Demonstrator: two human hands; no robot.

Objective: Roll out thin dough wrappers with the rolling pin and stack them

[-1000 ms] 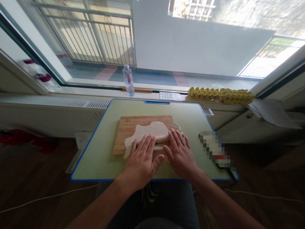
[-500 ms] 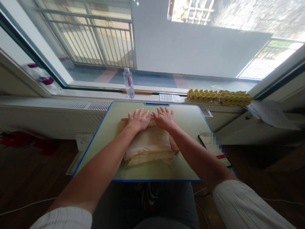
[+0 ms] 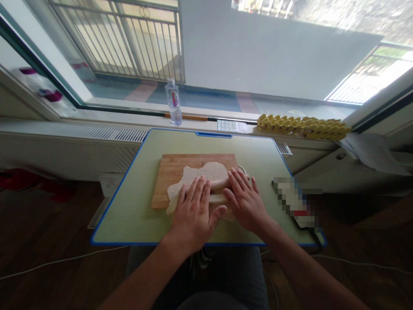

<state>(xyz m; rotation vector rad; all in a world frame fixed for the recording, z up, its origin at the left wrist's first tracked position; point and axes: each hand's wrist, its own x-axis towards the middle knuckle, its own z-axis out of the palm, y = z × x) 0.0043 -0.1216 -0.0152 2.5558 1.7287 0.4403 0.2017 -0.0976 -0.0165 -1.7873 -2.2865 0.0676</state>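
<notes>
A thin, uneven sheet of dough lies on a wooden cutting board, its near part hanging past the board's front edge. Across the dough runs a pale rolling pin, mostly covered by my hands; I cannot tell whether dough is wrapped round it. My left hand rests flat on its left part, fingers stretched forward and thumb out to the side. On its right part lies my right hand, also flat with fingers extended. Neither hand is wrapped round the pin.
The board sits on a small blue-edged table. A phone-like object, partly pixelated, lies at the table's right edge. On the windowsill stand a plastic bottle and yellow egg cartons. White cables cross the floor.
Both hands have drawn back toward me from the board's far edge and moved apart. The far part of the board and the dough are now uncovered, and the rolling pin shows between the hands.
</notes>
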